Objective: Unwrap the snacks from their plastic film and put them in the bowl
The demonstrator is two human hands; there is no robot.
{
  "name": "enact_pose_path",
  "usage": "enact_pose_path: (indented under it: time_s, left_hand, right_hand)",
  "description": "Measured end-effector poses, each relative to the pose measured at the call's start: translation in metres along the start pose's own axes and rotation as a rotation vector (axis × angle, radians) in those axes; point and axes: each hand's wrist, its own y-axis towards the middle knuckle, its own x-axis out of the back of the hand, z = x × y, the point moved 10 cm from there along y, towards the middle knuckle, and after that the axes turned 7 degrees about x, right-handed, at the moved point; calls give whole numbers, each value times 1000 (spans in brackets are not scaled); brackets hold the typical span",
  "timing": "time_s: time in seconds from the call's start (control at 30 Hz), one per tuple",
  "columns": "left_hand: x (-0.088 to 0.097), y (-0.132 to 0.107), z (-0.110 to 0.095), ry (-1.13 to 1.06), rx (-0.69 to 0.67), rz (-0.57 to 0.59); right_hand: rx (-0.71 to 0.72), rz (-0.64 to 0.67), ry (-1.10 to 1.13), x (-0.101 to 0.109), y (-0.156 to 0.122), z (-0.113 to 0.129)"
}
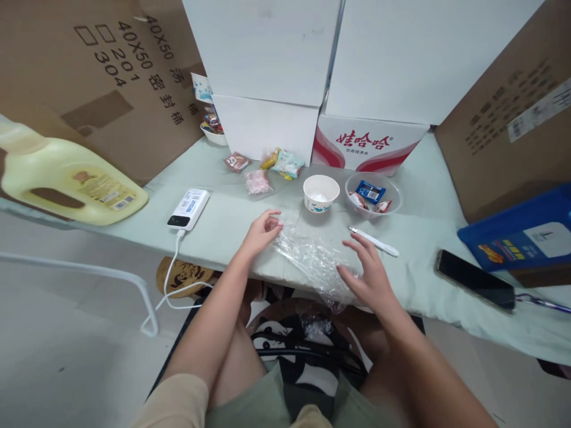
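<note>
A crumpled clear plastic bag [312, 258] lies on the pale green table [223, 226] at its near edge, partly hanging over it. My left hand [263, 230] pinches the bag's far left corner with curled fingers. My right hand [368, 270] rests on the bag's right end with fingers spread and flat. Just beyond the bag stand a white paper cup [321, 193] and a clear bowl [373, 195] holding wrapped snacks. A white pen-like tool [373, 241] lies beside my right hand.
A white power bank [188, 208] with its cable sits at left, near a yellow detergent jug [66, 178]. Loose snack packets [267, 169] lie before stacked white boxes [267, 71]. A phone [475, 279] and a blue package [521, 235] are at right. Cardboard boxes flank both sides.
</note>
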Motion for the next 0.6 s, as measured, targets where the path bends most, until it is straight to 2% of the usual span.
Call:
enact_pose_path:
  time_s: [0.1,0.2,0.27,0.3,0.33,0.4,0.43,0.47,0.53,0.6]
  left_hand:
    - [-23,-8,-9,-222,47,247]
    - [-38,-17,-14,-309,123,439]
    - [-39,-20,-14,-362,163,484]
    - [-35,-19,-14,-399,166,454]
    - [-27,-16,-13,-443,159,374]
    - [-10,-15,-4,-544,159,157]
    - [-7,-18,3,-596,184,74]
    - [-10,-23,11,-639,230,41]
    - [-31,-35,23,-674,338,110]
    - [-49,-44,27,-586,391,186]
  right_hand:
    - [-47,81,186,-16,33,-10]
    - [-95,296,426,-55,55,-9]
    - [-152,487,592,-84,54,0]
    - [-189,549,660,-94,51,5]
    - [-226,560,709,-99,49,7]
    - [-306,421,750,-97,51,4]
    - [-352,304,744,-91,52,-3]
    - [-403,188,724,-85,52,-10]
    - [-506,25,688,-78,50,-22]
    - [-581,-32,694,-79,47,-29]
